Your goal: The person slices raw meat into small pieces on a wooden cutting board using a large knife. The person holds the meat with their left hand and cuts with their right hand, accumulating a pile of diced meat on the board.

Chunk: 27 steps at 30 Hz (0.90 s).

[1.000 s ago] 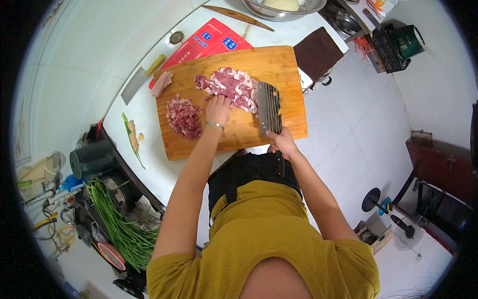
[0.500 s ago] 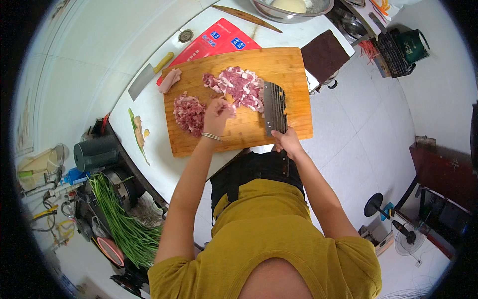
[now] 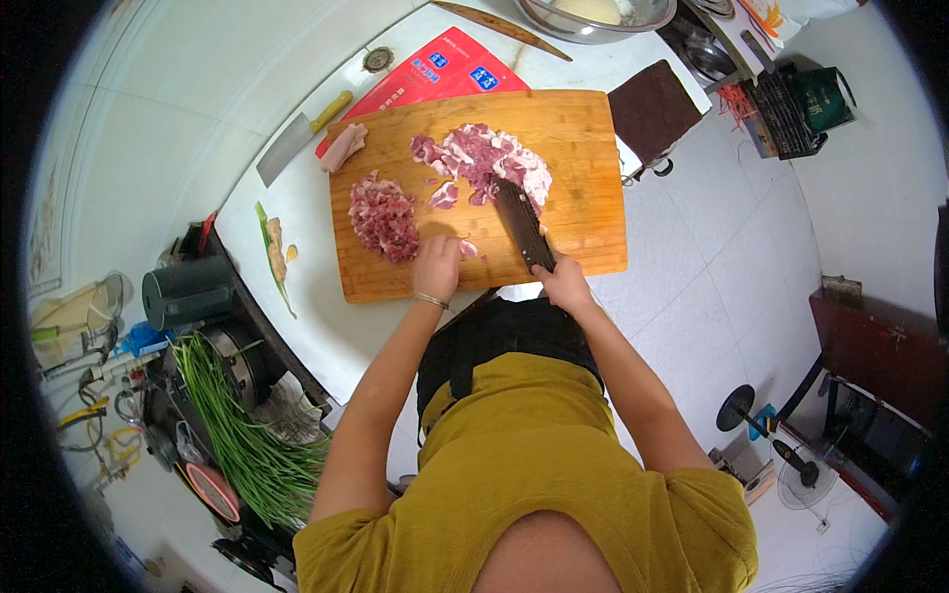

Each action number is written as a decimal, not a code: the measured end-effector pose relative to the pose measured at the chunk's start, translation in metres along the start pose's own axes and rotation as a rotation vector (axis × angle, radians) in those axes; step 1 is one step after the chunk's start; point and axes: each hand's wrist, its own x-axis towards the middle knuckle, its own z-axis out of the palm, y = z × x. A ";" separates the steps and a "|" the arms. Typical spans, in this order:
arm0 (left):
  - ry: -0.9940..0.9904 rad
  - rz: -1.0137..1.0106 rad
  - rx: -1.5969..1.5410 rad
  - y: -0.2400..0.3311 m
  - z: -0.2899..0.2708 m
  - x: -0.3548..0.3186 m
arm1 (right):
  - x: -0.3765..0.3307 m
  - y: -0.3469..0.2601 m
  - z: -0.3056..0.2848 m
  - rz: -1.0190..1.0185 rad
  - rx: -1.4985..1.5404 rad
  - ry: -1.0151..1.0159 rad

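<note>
My right hand [image 3: 564,284] grips a cleaver [image 3: 520,223]. Its dark blade, seen almost edge-on, slants up and left across the board, its tip against the sliced raw meat [image 3: 481,158]. On the near part of the wooden cutting board [image 3: 578,203], my left hand [image 3: 436,268] has its fingers curled together, with a small meat slice [image 3: 469,248] at the fingertips. Just beyond that hand is a heap of diced meat [image 3: 383,219]. Another loose meat slice [image 3: 444,196] lies between the two piles. A pale chunk of meat [image 3: 344,147] rests at the board's far left corner.
A yellow-handled knife [image 3: 297,141] and a red packet [image 3: 445,74] lie beyond the board. Ginger [image 3: 276,242] and a green stalk [image 3: 269,262] are at left. A metal bowl [image 3: 593,35] stands at the back; a dark brown slab [image 3: 653,111] is right of the board.
The cleaver has swung leftward to the sliced meat and turned from broadside to nearly edge-on. My left hand has drawn nearer the board's front edge, away from the middle.
</note>
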 end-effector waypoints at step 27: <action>0.072 0.301 0.117 -0.007 0.047 -0.005 | 0.019 -0.026 0.030 -0.249 -0.785 -0.033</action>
